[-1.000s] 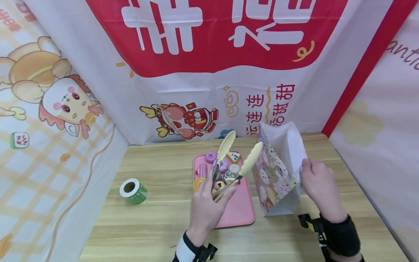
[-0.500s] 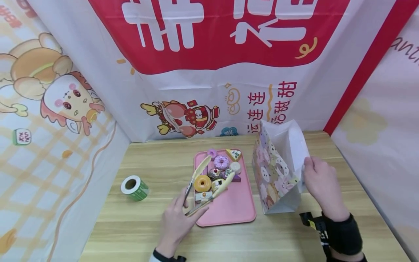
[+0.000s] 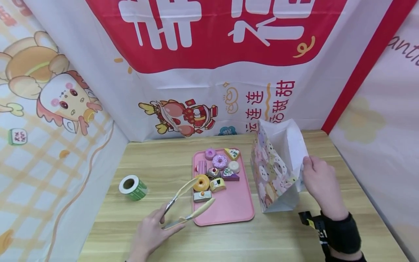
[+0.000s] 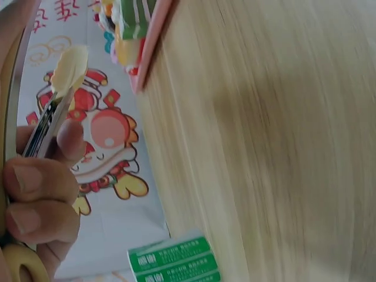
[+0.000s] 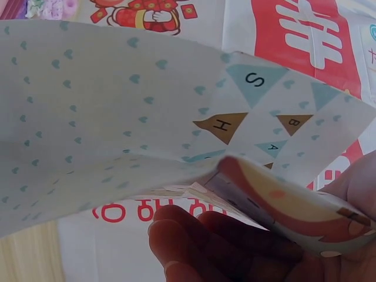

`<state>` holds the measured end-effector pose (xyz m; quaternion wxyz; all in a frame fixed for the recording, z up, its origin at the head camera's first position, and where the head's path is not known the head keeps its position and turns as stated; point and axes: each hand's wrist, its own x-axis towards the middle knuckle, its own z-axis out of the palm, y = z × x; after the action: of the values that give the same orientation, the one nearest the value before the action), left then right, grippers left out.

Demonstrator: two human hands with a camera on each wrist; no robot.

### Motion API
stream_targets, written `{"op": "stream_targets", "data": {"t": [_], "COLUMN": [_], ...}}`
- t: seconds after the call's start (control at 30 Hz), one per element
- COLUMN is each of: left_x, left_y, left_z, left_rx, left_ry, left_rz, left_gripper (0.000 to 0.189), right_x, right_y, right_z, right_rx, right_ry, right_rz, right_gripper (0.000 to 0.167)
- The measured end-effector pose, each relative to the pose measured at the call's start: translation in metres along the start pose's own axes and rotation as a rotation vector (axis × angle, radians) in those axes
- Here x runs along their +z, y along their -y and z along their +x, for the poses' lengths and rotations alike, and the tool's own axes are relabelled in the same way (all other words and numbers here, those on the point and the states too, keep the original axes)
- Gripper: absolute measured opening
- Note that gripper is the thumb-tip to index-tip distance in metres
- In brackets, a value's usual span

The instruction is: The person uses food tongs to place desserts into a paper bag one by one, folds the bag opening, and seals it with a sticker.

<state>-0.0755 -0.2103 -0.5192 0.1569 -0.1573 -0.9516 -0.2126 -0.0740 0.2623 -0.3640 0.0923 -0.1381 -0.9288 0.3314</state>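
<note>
My left hand (image 3: 151, 231) holds a pair of tongs (image 3: 193, 213) with cream tips, spread apart with nothing between them. The tips reach the left edge of a pink tray (image 3: 229, 211). On that tray sit several toy sweets, among them an orange donut (image 3: 201, 183), a purple donut (image 3: 219, 162) and a grey rectangular cake (image 3: 202, 196). To the tray's right stands a patterned paper bag (image 3: 273, 174), its mouth spread. My right hand (image 3: 322, 183) pinches the bag's right rim; in the right wrist view the thumb and fingers (image 5: 194, 244) lie on both sides of the folded paper.
A roll of green labels (image 3: 132, 187) lies on the wooden table (image 3: 157, 160) to the left of the tray. Printed cloth (image 3: 196, 83) rises behind the table, with more cloth along the left and right sides.
My left hand has moved left and toward me with the tongs, from over the tray's sweets to its front left edge. The right hand stays on the bag's rim.
</note>
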Motion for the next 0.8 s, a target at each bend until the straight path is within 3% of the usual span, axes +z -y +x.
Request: {"op": "stream_targets", "data": {"t": [0.4, 0.63, 0.8], "left_x": [-0.010, -0.010, -0.010], "left_y": [0.017, 0.017, 0.016], "left_z": [0.003, -0.001, -0.002], "left_rx": [0.035, -0.011, -0.016], "left_ry": [0.043, 0.159, 0.180], "left_rz": [0.017, 0.039, 0.031], "left_gripper": [0.082, 0.078, 0.076], "right_x": [-0.001, 0.000, 0.000], "right_y": [-0.001, -0.002, -0.001], "right_z": [-0.002, -0.001, 0.000], "right_rx": [0.023, 0.024, 0.034], "right_ry": [0.016, 0.018, 0.028], "right_rz": [0.014, 0.020, 0.021], "right_gripper": [0.055, 0.055, 0.056]}}
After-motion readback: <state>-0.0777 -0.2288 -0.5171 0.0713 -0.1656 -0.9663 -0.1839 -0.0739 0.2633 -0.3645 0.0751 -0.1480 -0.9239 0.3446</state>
